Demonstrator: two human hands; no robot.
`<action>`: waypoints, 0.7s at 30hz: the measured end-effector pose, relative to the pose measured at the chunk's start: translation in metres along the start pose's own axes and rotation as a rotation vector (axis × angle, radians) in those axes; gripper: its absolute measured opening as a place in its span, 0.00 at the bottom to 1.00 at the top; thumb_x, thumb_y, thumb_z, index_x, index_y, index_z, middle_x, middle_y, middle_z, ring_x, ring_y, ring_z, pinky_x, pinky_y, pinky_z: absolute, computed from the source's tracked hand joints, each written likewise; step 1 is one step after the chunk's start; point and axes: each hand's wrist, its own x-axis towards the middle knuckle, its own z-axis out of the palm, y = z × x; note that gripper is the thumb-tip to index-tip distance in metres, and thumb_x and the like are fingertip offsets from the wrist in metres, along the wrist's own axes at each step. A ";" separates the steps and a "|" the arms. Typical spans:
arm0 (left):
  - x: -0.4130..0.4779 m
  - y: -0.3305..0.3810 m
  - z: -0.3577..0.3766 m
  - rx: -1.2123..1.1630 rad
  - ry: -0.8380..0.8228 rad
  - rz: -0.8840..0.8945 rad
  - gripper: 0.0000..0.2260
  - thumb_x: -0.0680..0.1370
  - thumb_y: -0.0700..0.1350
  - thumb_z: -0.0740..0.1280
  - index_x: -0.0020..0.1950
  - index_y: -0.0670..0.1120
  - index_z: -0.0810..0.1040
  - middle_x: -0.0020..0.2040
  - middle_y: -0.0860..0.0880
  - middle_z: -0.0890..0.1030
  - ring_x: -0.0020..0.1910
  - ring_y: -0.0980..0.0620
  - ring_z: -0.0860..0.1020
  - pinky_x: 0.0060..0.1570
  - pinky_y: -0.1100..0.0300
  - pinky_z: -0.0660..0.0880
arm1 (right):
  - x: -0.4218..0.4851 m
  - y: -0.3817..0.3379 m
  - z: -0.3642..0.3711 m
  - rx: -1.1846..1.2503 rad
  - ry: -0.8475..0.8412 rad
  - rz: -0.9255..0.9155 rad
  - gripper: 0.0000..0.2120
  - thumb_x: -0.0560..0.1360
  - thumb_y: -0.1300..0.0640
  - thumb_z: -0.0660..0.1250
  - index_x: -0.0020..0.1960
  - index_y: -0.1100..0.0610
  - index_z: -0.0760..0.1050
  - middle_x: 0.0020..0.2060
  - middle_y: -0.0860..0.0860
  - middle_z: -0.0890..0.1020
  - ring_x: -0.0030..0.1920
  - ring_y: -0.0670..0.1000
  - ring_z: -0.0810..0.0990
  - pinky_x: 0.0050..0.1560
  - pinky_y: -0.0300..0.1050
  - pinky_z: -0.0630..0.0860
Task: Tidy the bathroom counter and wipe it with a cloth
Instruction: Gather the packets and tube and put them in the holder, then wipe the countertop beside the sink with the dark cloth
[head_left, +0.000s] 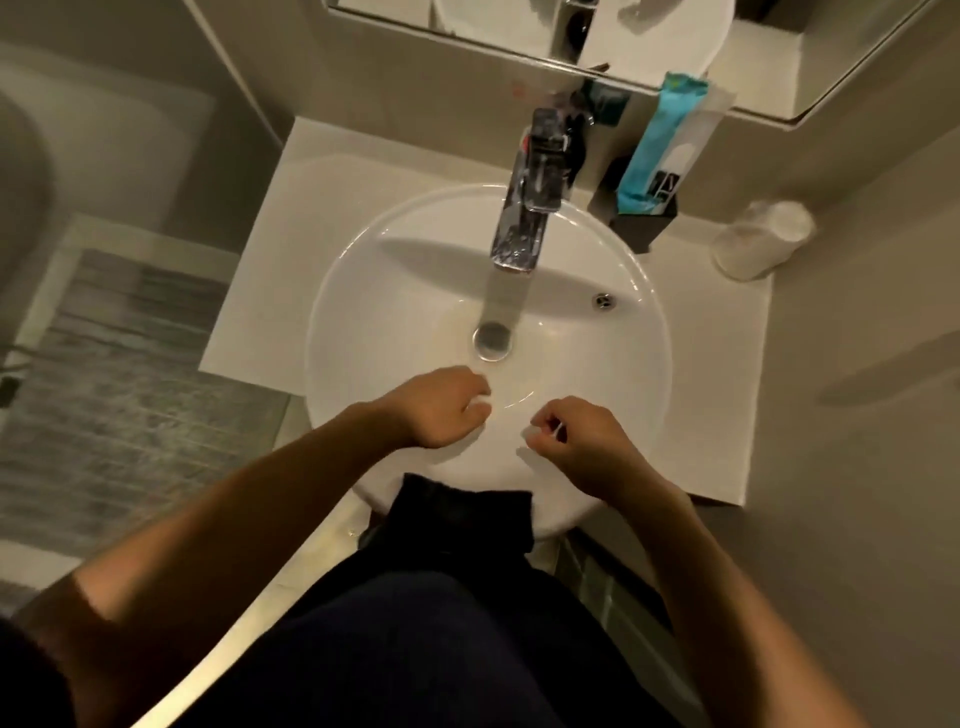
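Over the basin's (597, 332) near rim, left hand (441, 408) and right hand (582, 441) curl their fingers around small white bits, probably litter being cleared, with wiping the counter (260, 291) next.

Your setting: a home bathroom. Beyond your fingers (480, 410), round white basin (363, 322), chrome tap (524, 208), mirror (571, 31); a bathtub (62, 156) far to their left.

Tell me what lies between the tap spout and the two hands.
In the head view, only bare white basin: the drain sits between the tap and the left hand and right hand. Nothing else shows there.
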 end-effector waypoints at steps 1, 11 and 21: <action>-0.011 -0.007 0.005 0.038 -0.077 -0.013 0.17 0.81 0.55 0.58 0.61 0.46 0.78 0.59 0.46 0.80 0.58 0.45 0.77 0.59 0.50 0.73 | -0.002 -0.001 0.004 -0.055 -0.090 0.024 0.10 0.77 0.50 0.70 0.53 0.55 0.79 0.49 0.51 0.80 0.48 0.52 0.78 0.53 0.49 0.77; -0.057 -0.020 0.021 0.477 -0.264 0.106 0.22 0.80 0.63 0.57 0.56 0.46 0.74 0.58 0.45 0.72 0.52 0.49 0.66 0.53 0.51 0.66 | -0.011 -0.015 0.034 -0.215 -0.380 0.084 0.10 0.76 0.52 0.73 0.51 0.57 0.77 0.49 0.53 0.81 0.49 0.53 0.79 0.47 0.45 0.74; -0.083 -0.024 0.010 -0.207 -0.217 0.098 0.10 0.78 0.49 0.65 0.41 0.49 0.67 0.40 0.49 0.73 0.38 0.52 0.68 0.40 0.55 0.65 | -0.045 -0.038 0.016 0.115 -0.256 0.064 0.06 0.78 0.55 0.67 0.44 0.54 0.72 0.40 0.47 0.78 0.40 0.47 0.74 0.44 0.42 0.70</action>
